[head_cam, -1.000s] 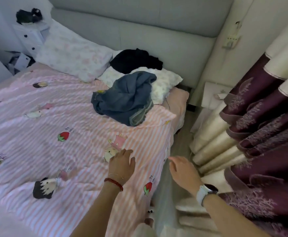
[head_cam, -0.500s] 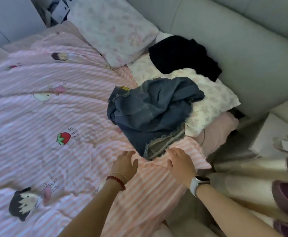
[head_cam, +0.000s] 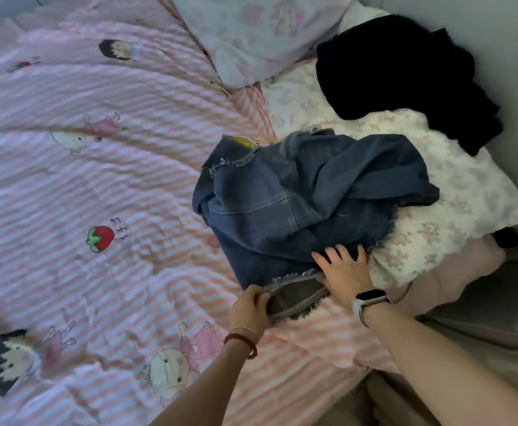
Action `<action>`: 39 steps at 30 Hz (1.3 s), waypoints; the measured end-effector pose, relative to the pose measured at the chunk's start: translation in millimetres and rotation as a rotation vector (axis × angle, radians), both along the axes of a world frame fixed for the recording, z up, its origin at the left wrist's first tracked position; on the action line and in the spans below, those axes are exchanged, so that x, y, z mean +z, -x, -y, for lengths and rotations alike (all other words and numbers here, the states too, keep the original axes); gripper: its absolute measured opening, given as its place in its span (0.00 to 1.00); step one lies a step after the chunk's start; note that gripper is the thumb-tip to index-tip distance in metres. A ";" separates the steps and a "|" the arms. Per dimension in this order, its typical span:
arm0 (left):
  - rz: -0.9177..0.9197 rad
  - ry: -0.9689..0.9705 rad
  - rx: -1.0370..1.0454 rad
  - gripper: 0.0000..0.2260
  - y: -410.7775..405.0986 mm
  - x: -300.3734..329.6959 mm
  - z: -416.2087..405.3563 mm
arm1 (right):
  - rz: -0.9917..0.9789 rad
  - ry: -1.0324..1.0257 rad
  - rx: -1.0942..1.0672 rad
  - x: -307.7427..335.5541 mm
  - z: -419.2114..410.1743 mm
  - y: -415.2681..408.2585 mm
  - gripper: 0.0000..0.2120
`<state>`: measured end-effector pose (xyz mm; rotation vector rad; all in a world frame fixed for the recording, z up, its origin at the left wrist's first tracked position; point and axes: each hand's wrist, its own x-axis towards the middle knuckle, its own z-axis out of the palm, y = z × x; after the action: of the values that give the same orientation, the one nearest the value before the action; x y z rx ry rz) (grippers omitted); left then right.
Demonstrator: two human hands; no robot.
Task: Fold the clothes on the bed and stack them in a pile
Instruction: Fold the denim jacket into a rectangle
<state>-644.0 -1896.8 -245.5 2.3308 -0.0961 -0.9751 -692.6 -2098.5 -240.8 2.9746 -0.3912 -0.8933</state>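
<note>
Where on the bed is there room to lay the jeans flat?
The pink striped quilt lies bare left of the denim garment, around the strawberry print. Toward the headboard it is crowded: pillows and a black garment.

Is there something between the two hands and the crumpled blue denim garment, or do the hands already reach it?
Nothing visible stands between them. The left hand grips the frayed hem of the crumpled blue denim garment, and the right hand lies on the cloth just beside it. Both hands already touch the garment.
</note>
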 end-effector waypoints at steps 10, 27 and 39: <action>0.317 0.558 0.340 0.07 -42.1 120.6 -89.3 | 0.727 -0.512 -0.449 106.1 -110.5 -21.4 0.17; 0.106 -0.091 0.764 0.16 169.0 106.0 -521.1 | 0.028 -0.898 0.257 102.9 -483.3 95.4 0.18; 0.108 0.051 0.271 0.18 86.2 65.9 -357.2 | 0.347 -0.298 -0.029 74.3 -335.3 18.9 0.33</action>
<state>-730.2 -1539.6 -179.7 2.2749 0.1473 -0.7056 -711.4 -1763.3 -166.6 3.4163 -0.3304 -0.4661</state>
